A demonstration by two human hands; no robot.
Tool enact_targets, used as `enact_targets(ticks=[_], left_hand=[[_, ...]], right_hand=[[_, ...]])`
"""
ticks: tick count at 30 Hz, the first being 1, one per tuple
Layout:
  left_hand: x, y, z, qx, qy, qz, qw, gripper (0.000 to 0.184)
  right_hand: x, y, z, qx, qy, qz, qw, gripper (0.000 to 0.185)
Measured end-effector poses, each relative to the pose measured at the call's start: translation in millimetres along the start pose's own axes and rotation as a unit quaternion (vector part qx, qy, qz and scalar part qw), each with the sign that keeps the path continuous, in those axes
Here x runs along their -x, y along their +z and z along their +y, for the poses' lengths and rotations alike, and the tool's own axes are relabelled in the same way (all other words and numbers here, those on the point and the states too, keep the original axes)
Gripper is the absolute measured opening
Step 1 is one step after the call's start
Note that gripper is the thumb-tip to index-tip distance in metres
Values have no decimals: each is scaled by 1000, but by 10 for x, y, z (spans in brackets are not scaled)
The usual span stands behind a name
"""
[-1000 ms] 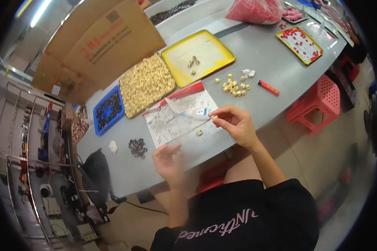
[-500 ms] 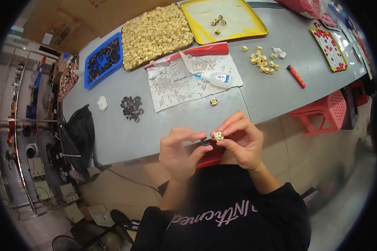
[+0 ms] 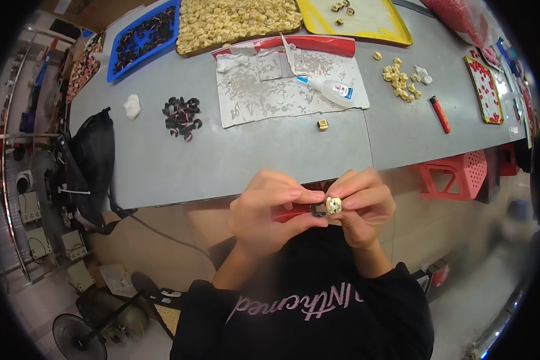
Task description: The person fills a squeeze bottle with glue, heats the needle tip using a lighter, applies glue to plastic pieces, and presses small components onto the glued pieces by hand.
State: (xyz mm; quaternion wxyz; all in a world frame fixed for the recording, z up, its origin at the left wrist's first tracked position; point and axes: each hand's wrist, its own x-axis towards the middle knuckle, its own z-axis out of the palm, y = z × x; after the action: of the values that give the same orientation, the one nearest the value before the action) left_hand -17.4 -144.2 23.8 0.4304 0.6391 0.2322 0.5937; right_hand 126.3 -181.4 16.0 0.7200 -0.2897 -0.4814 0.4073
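My left hand (image 3: 270, 210) pinches a small black curved piece (image 3: 318, 209) between thumb and fingers. Right beside it, my right hand (image 3: 363, 207) grips a small cream block with dark markings (image 3: 334, 206). Both hands are held before the table's front edge, the two pieces almost touching. A single cream-and-dark block (image 3: 323, 125) lies on the grey table beyond them. Behind it, a white glue bottle with a blue tip (image 3: 333, 91) rests on a stained white sheet (image 3: 252, 99). A pile of black curved pieces (image 3: 182, 117) lies to the left, loose cream blocks (image 3: 396, 78) to the right.
Along the back are a blue tray (image 3: 115, 71) of black pieces, a tray of cream blocks (image 3: 240, 24) and a yellow tray (image 3: 402, 35). A red tube (image 3: 440, 114) lies at the right; a black bag (image 3: 90, 156) hangs at the left edge. A red stool (image 3: 456, 174) stands beyond the table.
My hands have come together before the table edge. My left hand, empty-looking at first, now holds a black piece beside the cream block. The view has tilted down, shifting the table upward.
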Motion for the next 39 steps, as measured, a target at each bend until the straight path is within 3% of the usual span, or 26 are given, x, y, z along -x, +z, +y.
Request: enact_targets(ticks=[14, 20, 23, 26, 31, 34, 37, 39], left_hand=[[41, -47, -28, -24, 21, 30, 999, 51], [31, -57, 93, -33, -25, 0, 999, 37], [3, -78, 149, -45, -27, -12, 999, 36], [-4, -90, 160, -43, 5, -50, 998, 44], [-36, -148, 132, -61, 68, -124, 988, 60], [-36, -145, 112, -42, 52, -136, 988, 66], [-13, -87, 181, 32, -56, -80, 995, 48], [-5, -87, 156, 35, -44, -87, 995, 53]], right_hand=[[-22, 82, -56, 154, -36, -39, 987, 19], [-6, 38, -85, -40, 102, -37, 993, 21], [-98, 67, -303, -138, 343, -52, 928, 23], [-74, 1, -238, -186, 318, -139, 919, 25], [-38, -18, -224, -219, 326, -143, 908, 26], [-48, -23, -224, -232, 337, -144, 901, 26], [-43, -52, -209, -240, 349, -155, 893, 26], [-41, -51, -206, -249, 354, -150, 889, 25]])
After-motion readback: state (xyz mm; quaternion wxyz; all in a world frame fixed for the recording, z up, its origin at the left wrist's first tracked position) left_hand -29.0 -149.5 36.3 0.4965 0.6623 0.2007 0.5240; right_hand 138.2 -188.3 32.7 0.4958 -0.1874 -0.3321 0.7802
